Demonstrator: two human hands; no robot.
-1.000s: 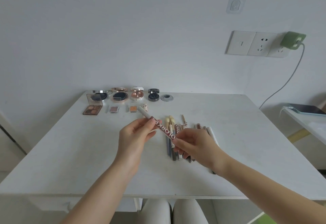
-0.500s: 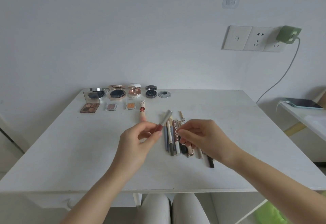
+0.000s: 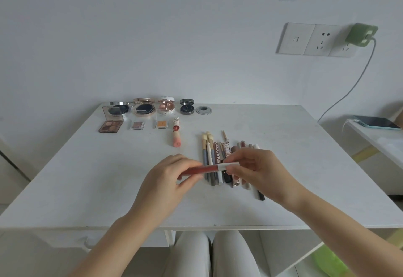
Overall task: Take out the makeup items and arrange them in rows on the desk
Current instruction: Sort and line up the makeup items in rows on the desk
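Held level above the white desk (image 3: 283,146), just in front of the pile of pens and brushes (image 3: 220,159): a red lip gloss tube (image 3: 202,169) with a white cap at its right end. Gripped at the red end by the left hand (image 3: 165,181), fingers curled round the tube. Pinched at the white cap by the right hand (image 3: 259,172), thumb below and fingertips above, remaining fingers bent.

Lay side by side in that pile, long ways toward the wall, near ends partly hidden behind the tube and the right hand. Left of the pile and farther back, lying alone: a pink lipstick (image 3: 176,136). Left of the lipstick, in a row: an orange eyeshadow pan (image 3: 161,124), a brown eyeshadow pan (image 3: 137,125), and an open four-colour palette (image 3: 110,125). Behind that row, along the desk's far edge: a line of open round compacts (image 3: 165,108) and a small grey ring-shaped lid (image 3: 203,110) at its right end.

Right of the desk, on a separate shelf: a phone (image 3: 377,122), plugged into a cable.
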